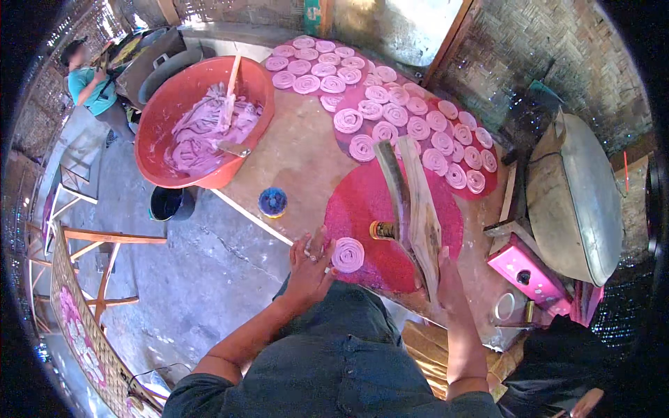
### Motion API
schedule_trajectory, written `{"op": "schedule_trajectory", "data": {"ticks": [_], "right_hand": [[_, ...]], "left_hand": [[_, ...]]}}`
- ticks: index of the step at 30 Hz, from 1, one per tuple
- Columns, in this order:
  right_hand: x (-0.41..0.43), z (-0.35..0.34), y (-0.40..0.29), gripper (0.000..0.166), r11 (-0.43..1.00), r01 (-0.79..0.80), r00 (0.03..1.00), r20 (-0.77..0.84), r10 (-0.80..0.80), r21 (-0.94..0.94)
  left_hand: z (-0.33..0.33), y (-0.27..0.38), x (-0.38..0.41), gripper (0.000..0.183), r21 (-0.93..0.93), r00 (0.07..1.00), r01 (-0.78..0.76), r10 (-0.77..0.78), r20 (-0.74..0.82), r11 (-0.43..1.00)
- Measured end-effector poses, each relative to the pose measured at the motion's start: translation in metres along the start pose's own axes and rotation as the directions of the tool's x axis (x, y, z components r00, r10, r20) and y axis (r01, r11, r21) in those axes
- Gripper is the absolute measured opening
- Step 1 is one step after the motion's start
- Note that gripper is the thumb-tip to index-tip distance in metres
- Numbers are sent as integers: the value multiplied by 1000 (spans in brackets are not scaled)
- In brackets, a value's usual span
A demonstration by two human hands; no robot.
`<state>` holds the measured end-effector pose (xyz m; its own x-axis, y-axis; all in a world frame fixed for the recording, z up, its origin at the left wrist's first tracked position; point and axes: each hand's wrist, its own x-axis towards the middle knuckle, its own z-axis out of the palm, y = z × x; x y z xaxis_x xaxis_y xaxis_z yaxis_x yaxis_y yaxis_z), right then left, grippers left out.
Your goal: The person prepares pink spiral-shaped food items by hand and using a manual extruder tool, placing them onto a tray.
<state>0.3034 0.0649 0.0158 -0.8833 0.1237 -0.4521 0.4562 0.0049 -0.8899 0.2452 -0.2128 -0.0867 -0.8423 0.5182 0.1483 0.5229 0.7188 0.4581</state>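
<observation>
My right hand (452, 279) grips the near end of a two-armed wooden press (422, 219). A short metal can or cylinder (383, 230) juts from the press's left side. Beneath it lies a round red mesh mat (345, 204). One spiral coil of pink dough (348, 255) rests at the mat's near left edge. My left hand (311, 266) is beside that coil, its fingers spread at the mat's rim; whether they touch the coil is hard to tell. No held thing shows in it.
A large red plastic tub (204, 180) holds pink dough (209, 130), a wooden paddle (230, 99) and a scraper (234, 149). Mats with several dough coils (385, 130) lie across the table. A blue bowl (273, 202) sits nearer. Beyond the tub stands another person (96, 89).
</observation>
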Motion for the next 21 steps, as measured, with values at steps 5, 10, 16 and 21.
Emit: {"op": "schedule_trajectory", "data": {"ticks": [5, 10, 16, 21], "right_hand": [[-6, 6, 1, 67, 995, 18, 1000, 2, -18, 95], [-11, 0, 10, 67, 998, 11, 1000, -6, -11, 67], [-22, 3, -5, 68, 979, -112, 993, 65, 102, 172], [-32, 11, -21, 69, 940, -234, 958, 224, 179, 248]], "left_hand": [[-1, 2, -7, 63, 68, 1000, -7, 5, 25, 998], [-15, 7, -12, 67, 121, 998, -32, 24, 62, 992], [-62, -8, 85, 61, -939, 969, -117, -169, -179, 322], [-82, 42, 181, 78, -733, 960, 132, 269, -72, -667]]}}
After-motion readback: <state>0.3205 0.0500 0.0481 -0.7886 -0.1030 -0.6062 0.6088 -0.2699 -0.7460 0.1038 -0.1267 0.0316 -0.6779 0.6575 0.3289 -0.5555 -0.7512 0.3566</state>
